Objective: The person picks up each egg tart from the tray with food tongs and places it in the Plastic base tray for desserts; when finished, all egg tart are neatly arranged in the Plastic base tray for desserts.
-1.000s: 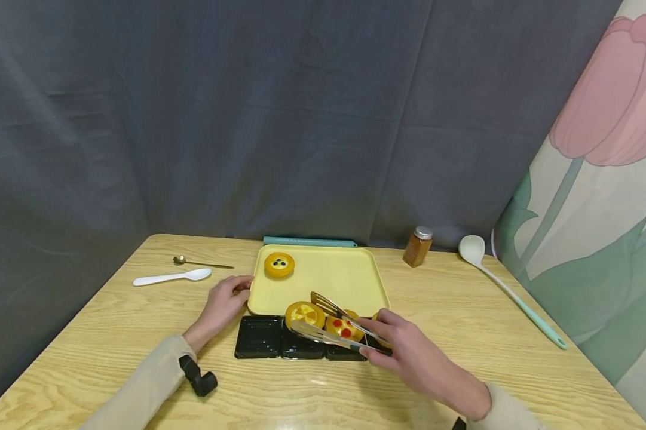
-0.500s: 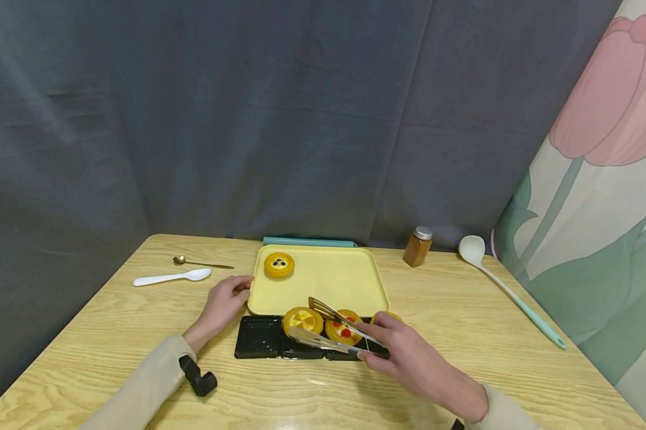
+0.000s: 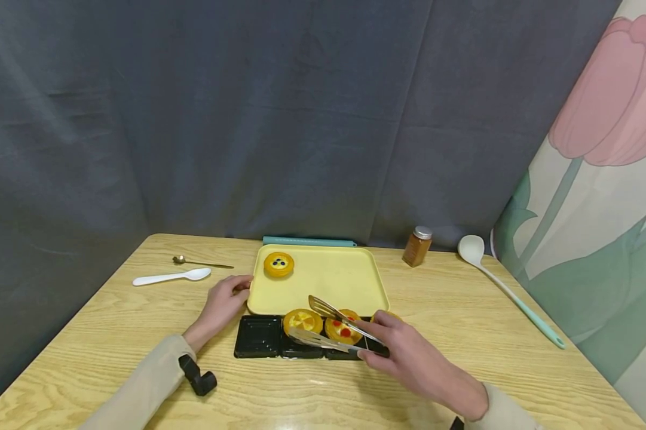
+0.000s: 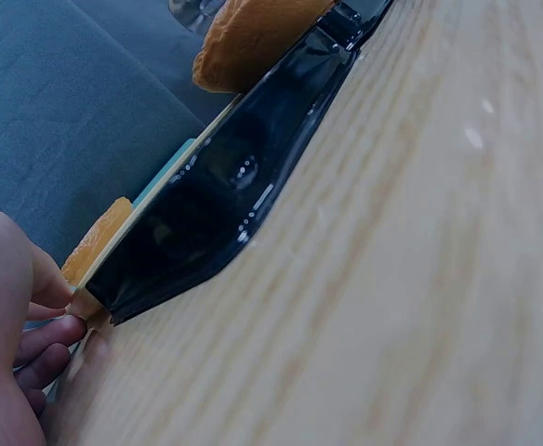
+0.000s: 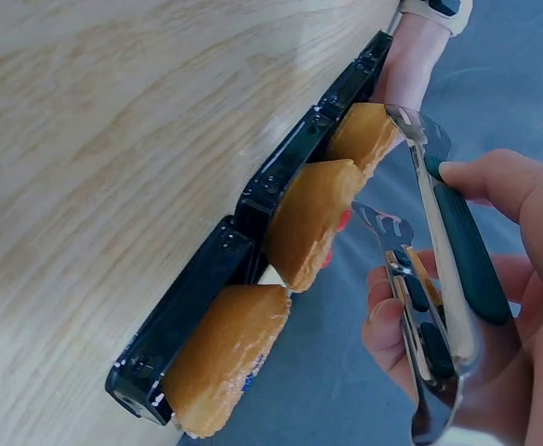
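In the head view my left hand [image 3: 223, 304] pinches the left edge of a yellow tray [image 3: 333, 280]. A tart with blue dots [image 3: 278, 264] sits at the tray's upper left. My right hand [image 3: 409, 352] grips metal tongs [image 5: 457, 279] with dark green handle pads, their arms spread apart. The tongs' tips overlap a tart with yellow pieces [image 3: 301, 319] in the second compartment of a black plastic tray [image 3: 258, 337]; contact is unclear. Beside it, a tart with red pieces [image 5: 313, 218] fills the third compartment. Another tart [image 5: 230, 358], mostly hidden by my right hand in the head view, is rightmost.
A white spoon [image 3: 172, 277] and a thin gold spoon [image 3: 201, 263] lie at the left. A teal bar [image 3: 309, 242] is behind the yellow tray. At the right are a brown jar [image 3: 418, 246] and a long-handled ladle [image 3: 511, 292]. A dark curtain [image 3: 274, 119] hangs behind.
The tart with yellow pieces has come down slightly into its compartment. My right hand and the tongs shifted a little left, and the tongs' arms spread slightly. My left hand stays put.
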{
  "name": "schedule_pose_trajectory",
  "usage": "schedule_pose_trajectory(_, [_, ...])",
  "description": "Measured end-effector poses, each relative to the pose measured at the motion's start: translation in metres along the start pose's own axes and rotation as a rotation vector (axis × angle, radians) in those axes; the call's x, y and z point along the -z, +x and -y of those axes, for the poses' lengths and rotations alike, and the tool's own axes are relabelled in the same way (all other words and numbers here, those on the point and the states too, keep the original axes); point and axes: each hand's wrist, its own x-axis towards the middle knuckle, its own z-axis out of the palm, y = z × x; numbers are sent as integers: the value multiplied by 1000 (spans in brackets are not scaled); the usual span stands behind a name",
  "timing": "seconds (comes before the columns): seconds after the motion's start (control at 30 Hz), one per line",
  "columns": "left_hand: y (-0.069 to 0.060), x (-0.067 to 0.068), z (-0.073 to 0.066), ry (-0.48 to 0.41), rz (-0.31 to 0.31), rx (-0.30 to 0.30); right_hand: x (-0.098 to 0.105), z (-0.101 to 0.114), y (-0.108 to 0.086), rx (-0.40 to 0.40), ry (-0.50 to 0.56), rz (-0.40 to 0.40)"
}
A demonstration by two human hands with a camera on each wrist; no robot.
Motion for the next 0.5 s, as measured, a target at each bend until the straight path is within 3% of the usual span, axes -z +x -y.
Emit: schedule_pose_trajectory(0.5, [0,1,2,-5,8,-3,13,5,6,-37,13,-22])
